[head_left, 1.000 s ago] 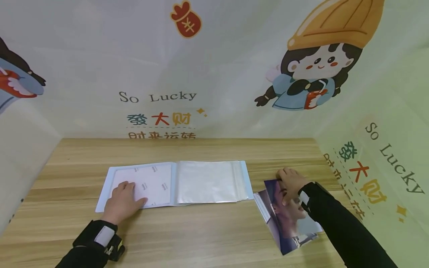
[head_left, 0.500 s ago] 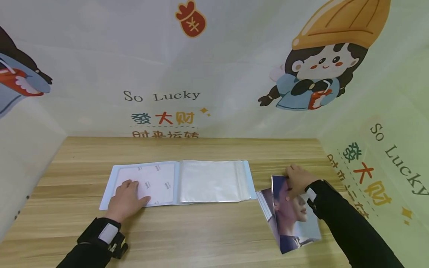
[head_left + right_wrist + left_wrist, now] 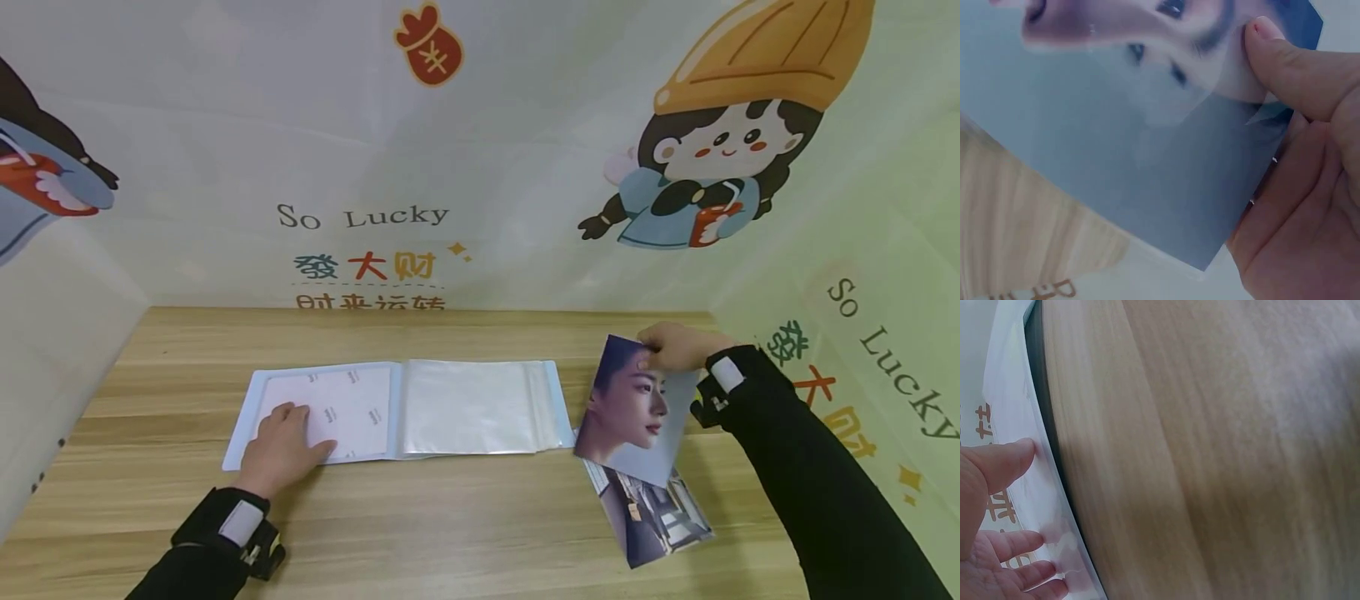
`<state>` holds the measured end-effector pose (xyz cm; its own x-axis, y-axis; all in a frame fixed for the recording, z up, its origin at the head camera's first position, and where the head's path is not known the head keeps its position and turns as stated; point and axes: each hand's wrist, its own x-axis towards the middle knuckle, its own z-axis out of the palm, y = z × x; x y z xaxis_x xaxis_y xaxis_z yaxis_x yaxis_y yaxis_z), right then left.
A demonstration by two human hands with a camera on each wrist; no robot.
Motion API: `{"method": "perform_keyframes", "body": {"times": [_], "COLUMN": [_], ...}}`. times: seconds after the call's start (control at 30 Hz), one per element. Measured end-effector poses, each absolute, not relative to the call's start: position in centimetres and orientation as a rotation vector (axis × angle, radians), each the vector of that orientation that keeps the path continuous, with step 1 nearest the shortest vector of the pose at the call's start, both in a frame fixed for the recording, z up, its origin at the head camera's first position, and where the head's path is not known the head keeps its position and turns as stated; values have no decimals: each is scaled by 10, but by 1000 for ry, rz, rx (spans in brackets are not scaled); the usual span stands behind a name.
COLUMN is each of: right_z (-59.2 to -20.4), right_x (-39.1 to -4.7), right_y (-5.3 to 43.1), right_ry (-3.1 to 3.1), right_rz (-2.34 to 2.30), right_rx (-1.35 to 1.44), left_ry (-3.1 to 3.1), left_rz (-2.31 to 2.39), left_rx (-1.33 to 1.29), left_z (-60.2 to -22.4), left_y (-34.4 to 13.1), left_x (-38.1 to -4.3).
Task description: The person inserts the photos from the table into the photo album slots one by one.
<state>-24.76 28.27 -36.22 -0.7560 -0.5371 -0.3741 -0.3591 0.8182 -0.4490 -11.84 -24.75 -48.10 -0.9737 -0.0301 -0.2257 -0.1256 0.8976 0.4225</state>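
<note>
A photo album [image 3: 468,408] lies spread on the table, pale page with small print at left, clear sleeve pages at right. My left hand [image 3: 285,446] rests on the left page, fingers spread; in the left wrist view its thumb and fingertips lie along the album's near edge [image 3: 1063,494]. My right hand [image 3: 678,346] pinches a glossy portrait photo [image 3: 637,417] by its top edge, thumb on the front and fingers behind, as the right wrist view shows. The photo is tilted and overlaps a pile of other photos [image 3: 652,521] below it.
The wood-grain table [image 3: 450,533] runs back to a white printed cloth [image 3: 510,167], which also rises along the left and right sides. The photo pile sits right of the album, close to its right edge.
My right hand has lifted the portrait photo off the pile, up and away, uncovering another photo beneath. The left hand stays on the album page. The head view has shifted slightly.
</note>
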Motion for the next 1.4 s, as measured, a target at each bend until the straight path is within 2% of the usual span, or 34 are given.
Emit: {"method": "perform_keyframes", "body": {"times": [0.23, 0.57, 0.77, 1.4], "right_z": [-342, -387, -407, -413], "right_x": [-259, -247, -233, -200], "right_y": [256, 195, 151, 67], "right_ry": [2463, 2262, 2254, 2602], "right_rz": [-871, -1617, -1572, -1393], "right_rx": [-446, -127, 20, -52], "left_ry": [2853, 2852, 2854, 2884], "left_rz": [669, 680, 684, 666], "left_rx": [-116, -106, -103, -82], "left_z": [-480, -481, -481, -483], "left_y": [-250, -251, -252, -253], "left_x": [-120, -119, -119, -119]}}
